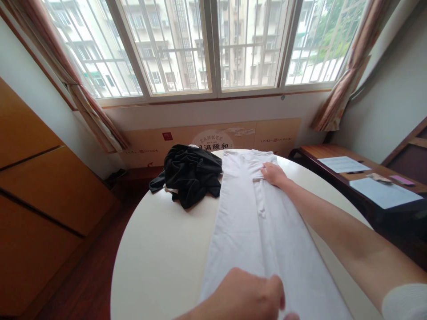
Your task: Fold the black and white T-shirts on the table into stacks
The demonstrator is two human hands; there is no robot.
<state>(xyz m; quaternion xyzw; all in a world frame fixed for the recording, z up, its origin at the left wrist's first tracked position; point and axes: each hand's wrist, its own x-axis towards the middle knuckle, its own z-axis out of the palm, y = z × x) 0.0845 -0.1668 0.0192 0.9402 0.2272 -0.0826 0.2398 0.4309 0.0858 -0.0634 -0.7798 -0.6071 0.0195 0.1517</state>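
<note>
White garment (256, 231): soft woven cloth, matt. Black garment (188, 175): crumpled cloth, faint sheen. Round desk (156, 262): smooth pale top, satin finish. Side desk (320, 155): glossy reddish wood. Loose sheets (383, 192): matt paper.

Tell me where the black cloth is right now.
In the head view, the crumpled black cloth lies on the far left part of the round white table, just left of the flattened white garment and below the window.

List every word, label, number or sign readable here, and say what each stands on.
"ZANKSE": on the tan board.
"满颐和": below it on the same board; the character before it is unclear.
The red seal on the board: too small to read.
The small lines at the board's sides: too small to read.
The sheet of paper on the desk: too small to read.
</note>
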